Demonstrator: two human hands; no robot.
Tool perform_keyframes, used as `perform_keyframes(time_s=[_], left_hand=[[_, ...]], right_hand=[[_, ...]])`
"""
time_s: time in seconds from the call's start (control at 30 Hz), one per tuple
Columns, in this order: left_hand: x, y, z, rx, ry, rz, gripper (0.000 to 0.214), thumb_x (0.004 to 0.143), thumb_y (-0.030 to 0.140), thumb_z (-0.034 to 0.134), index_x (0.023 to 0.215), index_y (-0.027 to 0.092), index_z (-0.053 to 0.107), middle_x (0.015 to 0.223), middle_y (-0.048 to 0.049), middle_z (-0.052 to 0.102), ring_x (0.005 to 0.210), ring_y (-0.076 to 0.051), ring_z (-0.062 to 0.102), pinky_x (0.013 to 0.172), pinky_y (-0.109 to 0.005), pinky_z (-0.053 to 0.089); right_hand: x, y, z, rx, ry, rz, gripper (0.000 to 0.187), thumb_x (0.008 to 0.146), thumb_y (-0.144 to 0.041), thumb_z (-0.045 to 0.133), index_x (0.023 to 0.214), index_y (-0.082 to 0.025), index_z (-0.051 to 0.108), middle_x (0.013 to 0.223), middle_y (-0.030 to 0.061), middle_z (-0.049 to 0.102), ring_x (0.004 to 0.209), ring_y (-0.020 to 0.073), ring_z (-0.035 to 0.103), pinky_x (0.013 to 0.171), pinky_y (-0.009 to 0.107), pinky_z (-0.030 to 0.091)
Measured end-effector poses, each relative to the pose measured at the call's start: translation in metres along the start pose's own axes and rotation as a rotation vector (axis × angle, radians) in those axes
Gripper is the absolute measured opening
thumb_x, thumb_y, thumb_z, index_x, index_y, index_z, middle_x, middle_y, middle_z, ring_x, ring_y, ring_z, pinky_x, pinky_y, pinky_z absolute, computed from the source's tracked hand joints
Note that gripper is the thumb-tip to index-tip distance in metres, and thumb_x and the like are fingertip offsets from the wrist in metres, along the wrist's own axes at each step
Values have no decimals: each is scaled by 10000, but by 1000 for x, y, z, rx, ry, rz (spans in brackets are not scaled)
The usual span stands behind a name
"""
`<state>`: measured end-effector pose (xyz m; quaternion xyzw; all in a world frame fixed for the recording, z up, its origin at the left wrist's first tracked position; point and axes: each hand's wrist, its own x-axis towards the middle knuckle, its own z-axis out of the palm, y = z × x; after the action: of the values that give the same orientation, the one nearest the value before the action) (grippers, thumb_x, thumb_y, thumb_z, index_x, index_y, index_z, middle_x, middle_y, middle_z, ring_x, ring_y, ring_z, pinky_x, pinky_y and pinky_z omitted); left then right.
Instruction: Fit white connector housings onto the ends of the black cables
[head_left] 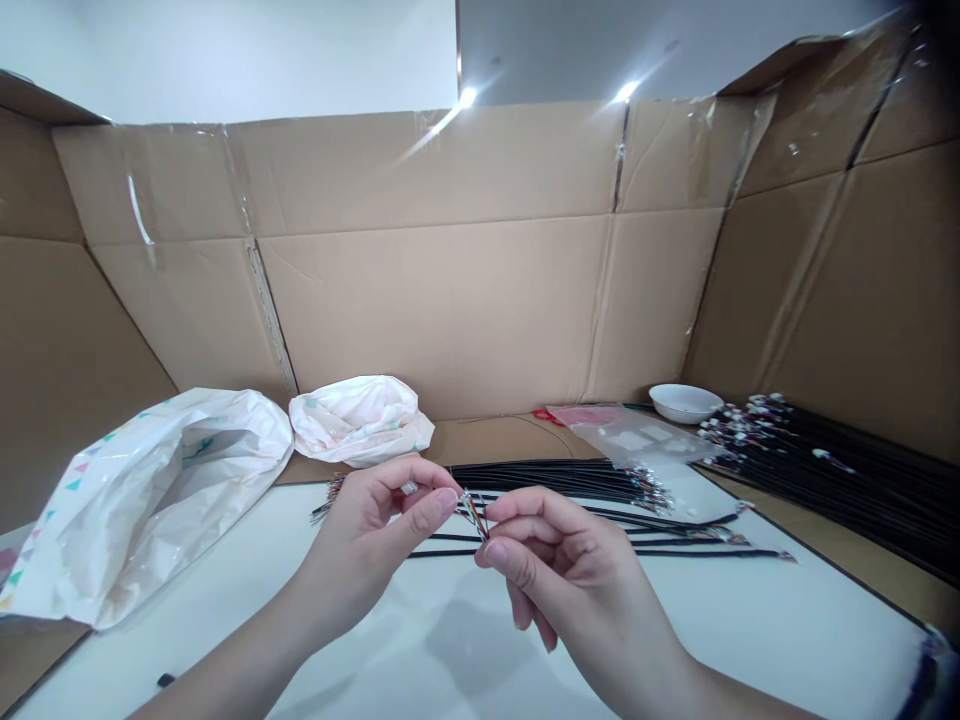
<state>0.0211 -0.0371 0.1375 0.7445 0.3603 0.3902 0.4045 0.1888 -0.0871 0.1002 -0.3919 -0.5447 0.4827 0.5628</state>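
Note:
A few thin coloured wires (pixel 475 517) stretch between my two hands, just above the white table. My left hand (pixel 394 515) is closed, thumb and forefinger pinching the upper end of these wires. A small white piece (pixel 409 487), perhaps a connector, shows among its fingers. Lower down, my right hand (pixel 559 565) pinches the other end between thumb and forefinger, its remaining fingers curled. Behind the hands lies a bundle of black cables (pixel 547 478) with bare coloured wire ends (pixel 651 490). Several single black cables (pixel 705 553) lie nearer, partly hidden by my hands.
Cardboard walls (pixel 435 310) enclose the white table (pixel 750 620). Two white plastic bags, one large (pixel 232 500) and one small (pixel 364 425), lie left. Right are a white bowl (pixel 684 403), a clear bag (pixel 637 435) and many black cables with white connectors (pixel 750 420).

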Motion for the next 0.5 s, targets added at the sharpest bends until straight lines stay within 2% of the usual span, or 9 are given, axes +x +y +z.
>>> perform_keyframes(time_s=[0.1,0.5], left_hand=[[0,-1,-1,41,33,15,287,799,482,585,805,204,658,657,8,514,642,-123,437,598,-232,361],[-1,-5,-5,97,-14,-1,251,808,442,583,852,205,654,738,-18,553,678,-144,481,600,-261,374]], right_hand=[[-1,-3,0,-13,-18,-2,256,776,-370,652,903,-167,562,672,-5,606,436,46,443,338,148,302],[-1,0,-1,-9,-51,-20,244,806,-343,629,920,-194,475,655,-25,603,428,45,438,327,134,295]])
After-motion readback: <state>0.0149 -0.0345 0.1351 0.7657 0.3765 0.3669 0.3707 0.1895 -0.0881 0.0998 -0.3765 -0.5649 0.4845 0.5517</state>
